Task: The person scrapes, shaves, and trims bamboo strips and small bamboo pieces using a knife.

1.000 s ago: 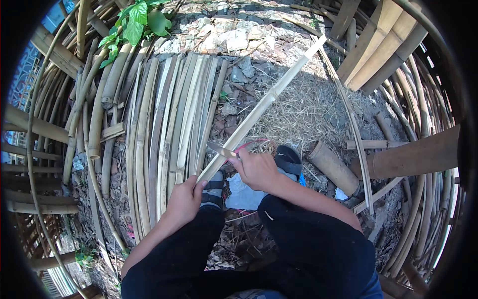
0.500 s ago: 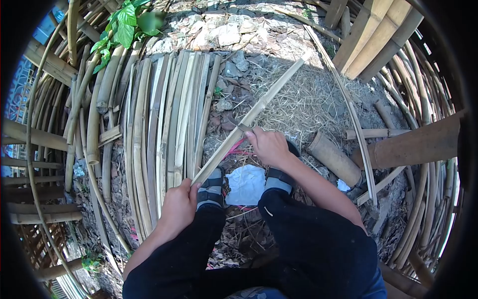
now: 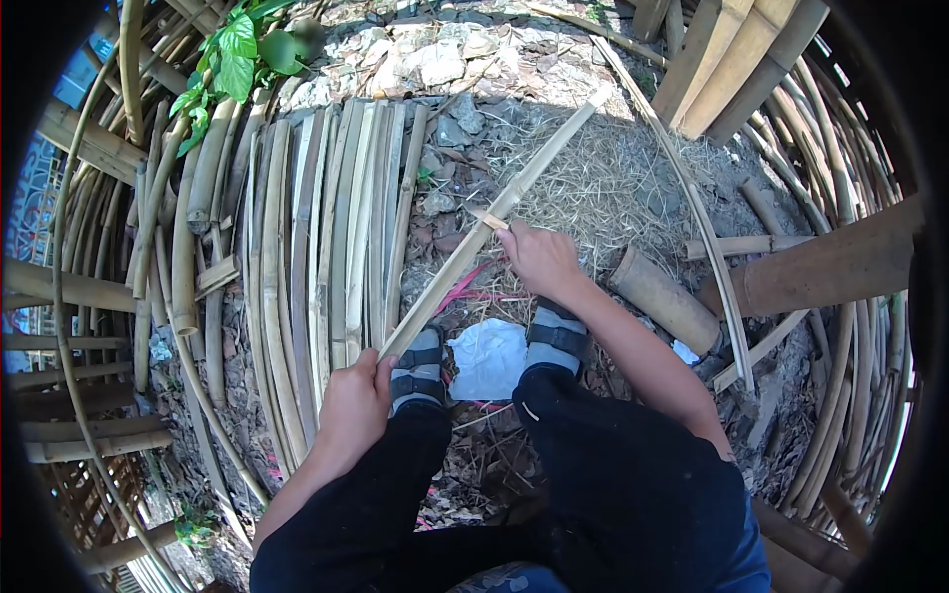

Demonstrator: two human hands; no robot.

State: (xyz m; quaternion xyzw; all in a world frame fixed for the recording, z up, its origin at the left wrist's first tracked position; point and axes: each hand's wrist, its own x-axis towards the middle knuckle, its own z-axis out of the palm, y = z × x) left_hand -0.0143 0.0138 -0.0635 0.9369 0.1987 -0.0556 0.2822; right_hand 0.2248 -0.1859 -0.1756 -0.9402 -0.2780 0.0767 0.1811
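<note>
Bamboo slat (image 3: 442, 287) slants fwd-right from L hand (image 3: 354, 405), whose grip clasps its near end, prob. to steady it, w/ R hand (image 3: 544, 259) grasping knife (image 3: 493, 221) across it farther out.

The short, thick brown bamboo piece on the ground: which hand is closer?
Right. The right hand is left of the bamboo piece; the left hand is farther left.
</note>
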